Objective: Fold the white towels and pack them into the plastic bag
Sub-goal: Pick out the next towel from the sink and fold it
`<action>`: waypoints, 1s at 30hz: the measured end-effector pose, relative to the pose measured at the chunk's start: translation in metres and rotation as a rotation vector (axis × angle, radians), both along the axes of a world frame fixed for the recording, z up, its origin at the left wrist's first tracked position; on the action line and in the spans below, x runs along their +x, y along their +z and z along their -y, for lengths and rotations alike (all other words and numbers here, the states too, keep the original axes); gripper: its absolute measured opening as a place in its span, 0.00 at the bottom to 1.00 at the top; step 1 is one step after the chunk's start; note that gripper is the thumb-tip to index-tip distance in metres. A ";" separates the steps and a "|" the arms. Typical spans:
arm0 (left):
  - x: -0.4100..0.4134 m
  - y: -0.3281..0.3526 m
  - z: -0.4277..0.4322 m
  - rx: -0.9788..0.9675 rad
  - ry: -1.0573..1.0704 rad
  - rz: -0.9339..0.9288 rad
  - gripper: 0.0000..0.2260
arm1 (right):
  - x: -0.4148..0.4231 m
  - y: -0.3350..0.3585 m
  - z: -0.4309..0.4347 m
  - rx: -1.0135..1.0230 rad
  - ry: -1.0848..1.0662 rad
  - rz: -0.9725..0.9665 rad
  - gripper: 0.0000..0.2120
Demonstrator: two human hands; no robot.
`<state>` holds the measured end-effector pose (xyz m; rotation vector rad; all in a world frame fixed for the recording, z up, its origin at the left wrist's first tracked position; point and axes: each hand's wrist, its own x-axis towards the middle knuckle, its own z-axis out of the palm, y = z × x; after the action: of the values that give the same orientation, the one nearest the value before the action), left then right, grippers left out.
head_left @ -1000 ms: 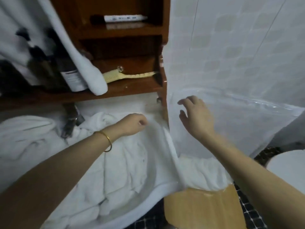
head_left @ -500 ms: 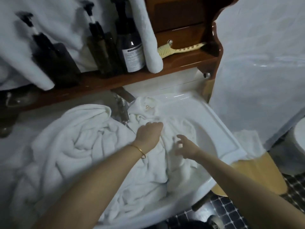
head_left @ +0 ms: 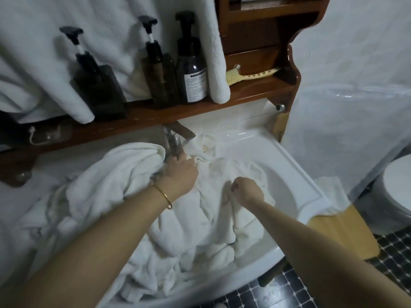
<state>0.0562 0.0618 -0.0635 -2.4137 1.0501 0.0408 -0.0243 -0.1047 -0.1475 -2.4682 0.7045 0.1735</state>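
A heap of crumpled white towels (head_left: pixel 124 196) fills the white sink (head_left: pixel 295 174) and spills over its left side. My left hand (head_left: pixel 180 174) grips a towel edge near the tap, fingers curled into the cloth. My right hand (head_left: pixel 245 190) pinches a fold of the towel lying in the basin, which carries a small gold logo (head_left: pixel 205 148) near its top corner. A large clear plastic bag (head_left: pixel 347 130) hangs at the right beside the sink, against the tiled wall.
A wooden shelf (head_left: pixel 244 94) above the sink holds three dark pump bottles (head_left: pixel 191 70), a yellow comb (head_left: pixel 249 76) and hanging white towels (head_left: pixel 216 52). A metal tap (head_left: pixel 174 143) stands behind my left hand. A wooden stool (head_left: pixel 340 232) and a white toilet (head_left: pixel 398 192) stand at the right on the dark tiled floor.
The view has swung left from the plastic bag to the sink. My right hand left the bag, came down onto the towel and closed on a fold; my left hand moved toward the tap.
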 end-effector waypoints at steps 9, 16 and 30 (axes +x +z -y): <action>0.000 0.052 0.001 -0.605 0.348 -0.949 0.13 | 0.016 0.029 -0.017 0.188 0.363 0.163 0.22; 0.014 0.098 -0.016 -1.665 0.741 -1.185 0.12 | 0.019 0.047 -0.018 0.521 0.035 0.295 0.07; 0.003 0.099 0.068 -0.774 0.121 -0.617 0.08 | -0.010 0.155 0.097 0.702 -0.687 0.908 0.06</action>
<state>0.0587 -0.0060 0.0359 -3.2818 1.3551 0.5413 -0.0340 -0.2020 0.0078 -1.3051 0.8184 -0.7737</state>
